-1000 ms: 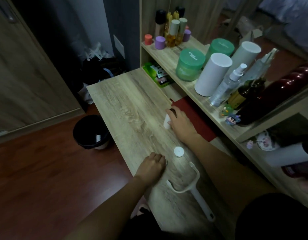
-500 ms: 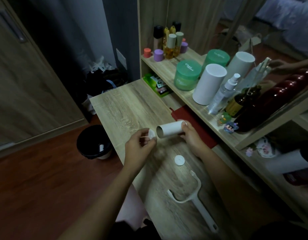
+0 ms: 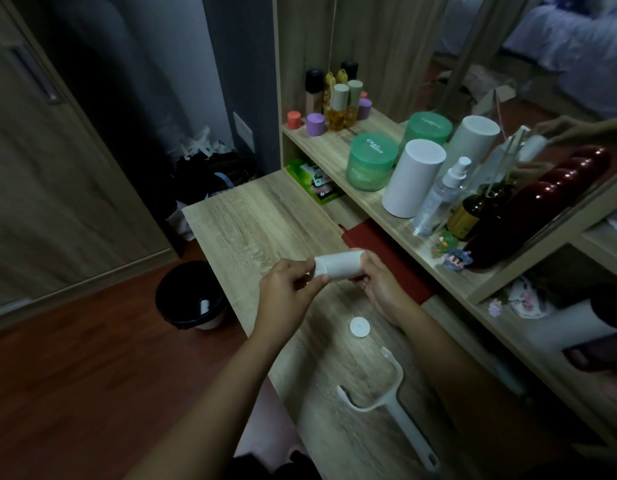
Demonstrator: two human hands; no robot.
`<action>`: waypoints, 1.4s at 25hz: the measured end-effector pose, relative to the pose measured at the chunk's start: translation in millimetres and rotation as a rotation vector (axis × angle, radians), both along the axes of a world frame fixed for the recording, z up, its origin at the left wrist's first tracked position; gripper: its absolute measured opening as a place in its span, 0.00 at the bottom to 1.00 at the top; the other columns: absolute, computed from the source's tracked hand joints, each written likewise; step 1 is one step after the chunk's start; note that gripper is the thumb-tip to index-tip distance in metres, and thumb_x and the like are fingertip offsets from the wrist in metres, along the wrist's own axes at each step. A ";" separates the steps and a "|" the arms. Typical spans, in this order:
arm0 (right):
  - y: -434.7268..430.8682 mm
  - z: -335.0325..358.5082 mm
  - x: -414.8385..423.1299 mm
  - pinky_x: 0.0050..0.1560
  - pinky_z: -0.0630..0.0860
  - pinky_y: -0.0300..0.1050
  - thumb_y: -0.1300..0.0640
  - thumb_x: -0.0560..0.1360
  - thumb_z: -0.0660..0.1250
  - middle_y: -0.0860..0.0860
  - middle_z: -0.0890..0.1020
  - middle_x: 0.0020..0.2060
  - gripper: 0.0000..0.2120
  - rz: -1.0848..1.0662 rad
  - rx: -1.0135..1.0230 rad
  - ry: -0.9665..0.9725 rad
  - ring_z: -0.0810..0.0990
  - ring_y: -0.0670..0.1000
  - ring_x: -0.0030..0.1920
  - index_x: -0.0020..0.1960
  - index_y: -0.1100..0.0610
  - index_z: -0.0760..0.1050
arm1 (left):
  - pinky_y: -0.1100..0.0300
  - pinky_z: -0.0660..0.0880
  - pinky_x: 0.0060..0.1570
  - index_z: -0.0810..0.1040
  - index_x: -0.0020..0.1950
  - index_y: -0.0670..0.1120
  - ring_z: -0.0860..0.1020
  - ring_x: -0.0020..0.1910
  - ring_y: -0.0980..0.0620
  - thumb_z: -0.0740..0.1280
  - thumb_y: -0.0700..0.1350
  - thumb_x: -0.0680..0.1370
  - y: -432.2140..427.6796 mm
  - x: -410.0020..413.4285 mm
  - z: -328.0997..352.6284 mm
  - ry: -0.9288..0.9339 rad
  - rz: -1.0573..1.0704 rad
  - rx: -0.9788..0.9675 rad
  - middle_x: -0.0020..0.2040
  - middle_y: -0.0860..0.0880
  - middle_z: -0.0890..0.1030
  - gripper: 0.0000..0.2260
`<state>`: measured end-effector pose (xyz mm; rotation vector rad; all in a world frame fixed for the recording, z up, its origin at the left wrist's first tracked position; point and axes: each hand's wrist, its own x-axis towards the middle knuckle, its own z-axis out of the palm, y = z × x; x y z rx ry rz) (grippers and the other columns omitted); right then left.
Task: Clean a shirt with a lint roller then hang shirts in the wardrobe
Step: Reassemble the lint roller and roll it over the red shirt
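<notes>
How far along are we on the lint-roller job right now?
Early. Done: nothing on the shirts; the roller is apart, its handle lying empty on the desk near a loose round cap. In hand: left hand and right hand grip the white roll by its ends above the desk. Left: fit the roll into the handle, roll the shirt, hang the shirts; no shirt is in view.

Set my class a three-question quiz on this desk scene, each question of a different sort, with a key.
1. True or false: the handle lies on the desk, untouched.
2. Which thing do the left hand and right hand hold? A roll; B spray bottle; C bin.
3. Fill in: the round cap lies between the roll and the ____.
Key: 1 true; 2 A; 3 handle.
</notes>
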<state>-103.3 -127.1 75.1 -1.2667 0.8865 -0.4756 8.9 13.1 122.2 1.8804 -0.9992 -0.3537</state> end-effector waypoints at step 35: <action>59.4 67.5 -11.0 0.50 0.75 0.31 0.64 0.67 0.74 0.48 0.80 0.55 0.23 -0.060 -0.425 -0.112 0.80 0.37 0.51 0.58 0.47 0.75 | 0.63 0.77 0.41 0.75 0.51 0.41 0.81 0.35 0.55 0.61 0.37 0.77 16.2 20.8 15.2 1.042 0.232 -0.356 0.39 0.49 0.80 0.05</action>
